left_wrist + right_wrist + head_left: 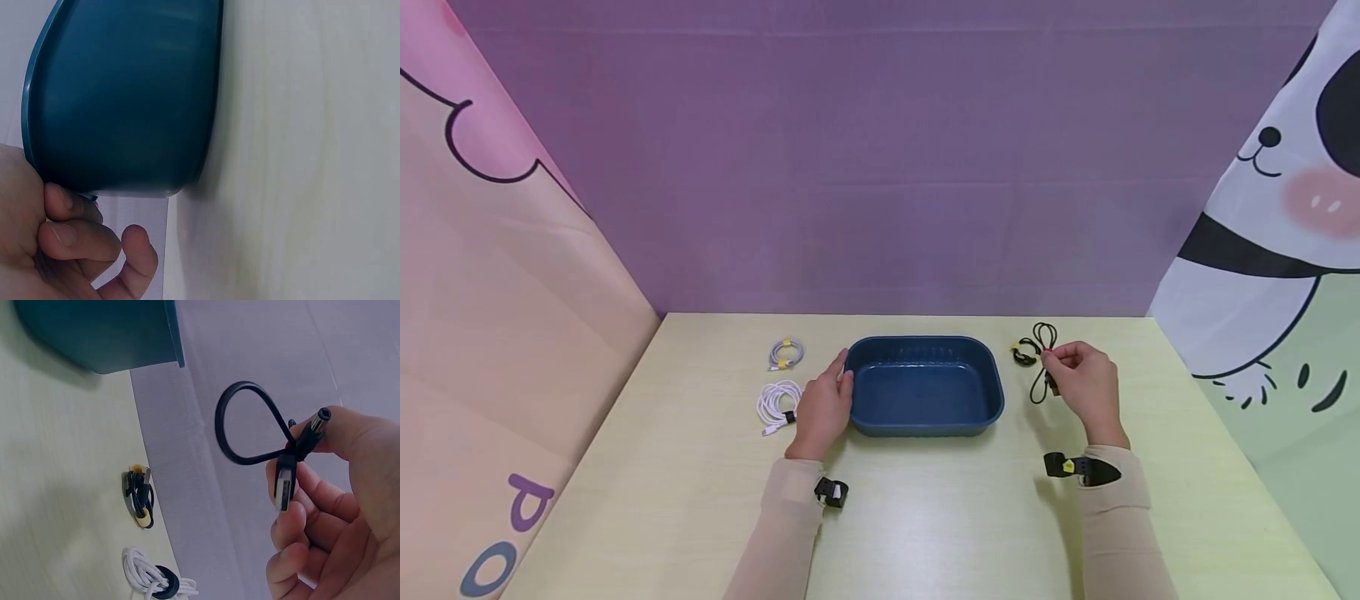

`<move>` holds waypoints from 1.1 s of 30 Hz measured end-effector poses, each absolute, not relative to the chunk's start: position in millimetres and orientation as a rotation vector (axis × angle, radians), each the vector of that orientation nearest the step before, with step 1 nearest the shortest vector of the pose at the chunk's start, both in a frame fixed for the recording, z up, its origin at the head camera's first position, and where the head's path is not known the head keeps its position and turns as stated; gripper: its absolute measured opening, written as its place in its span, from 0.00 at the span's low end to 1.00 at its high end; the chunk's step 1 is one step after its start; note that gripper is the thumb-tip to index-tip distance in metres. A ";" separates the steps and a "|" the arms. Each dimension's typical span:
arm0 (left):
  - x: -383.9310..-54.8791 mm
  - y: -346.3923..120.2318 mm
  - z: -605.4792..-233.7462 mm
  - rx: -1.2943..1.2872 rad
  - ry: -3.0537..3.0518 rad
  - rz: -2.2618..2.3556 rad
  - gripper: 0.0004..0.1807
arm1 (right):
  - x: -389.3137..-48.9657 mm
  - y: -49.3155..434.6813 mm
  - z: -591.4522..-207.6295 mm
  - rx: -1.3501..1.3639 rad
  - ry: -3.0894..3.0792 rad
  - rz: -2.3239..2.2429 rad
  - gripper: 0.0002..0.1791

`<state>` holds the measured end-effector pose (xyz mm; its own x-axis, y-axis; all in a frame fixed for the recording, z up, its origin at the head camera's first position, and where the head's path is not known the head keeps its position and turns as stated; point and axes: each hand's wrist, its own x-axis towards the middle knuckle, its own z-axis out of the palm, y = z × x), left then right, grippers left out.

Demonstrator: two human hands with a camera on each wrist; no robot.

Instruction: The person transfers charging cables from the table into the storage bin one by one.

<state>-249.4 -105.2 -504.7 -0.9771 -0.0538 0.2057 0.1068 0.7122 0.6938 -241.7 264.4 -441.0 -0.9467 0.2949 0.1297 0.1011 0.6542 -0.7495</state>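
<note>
My right hand (1086,392) pinches a looped black USB cable (1037,387) at its middle, right of the basin. In the right wrist view, its silver USB plug (284,490) and round barrel plug (320,419) stick out by the fingertips. A loop of cord stands out to the left. My left hand (825,408) grips the left end of a dark blue plastic basin (927,429) at the rim. Curled fingers (81,240) lie along its outside in the left wrist view. The basin's inside looks bare.
Left of the basin lie a coiled grey cable with yellow ties (786,353) and a coiled white cable (777,404) with a black strap. On the right are a black cable with yellow ties (140,499) and another strapped white cable (147,574). A purple cloth (887,167) hangs behind the table.
</note>
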 end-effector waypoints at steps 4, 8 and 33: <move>-249.7 -104.9 -504.4 -0.035 -2.710 -1.117 0.25 | -242.2 263.9 -442.0 -0.313 -2.633 1.178 0.15; -249.9 -105.2 -504.2 -0.039 -2.708 -1.121 0.25 | -242.1 262.4 -442.6 -0.296 -2.628 1.176 0.16; -248.0 -105.1 -503.1 -0.037 -2.698 -1.115 0.25 | -242.1 255.3 -441.7 -0.235 -2.649 1.223 0.15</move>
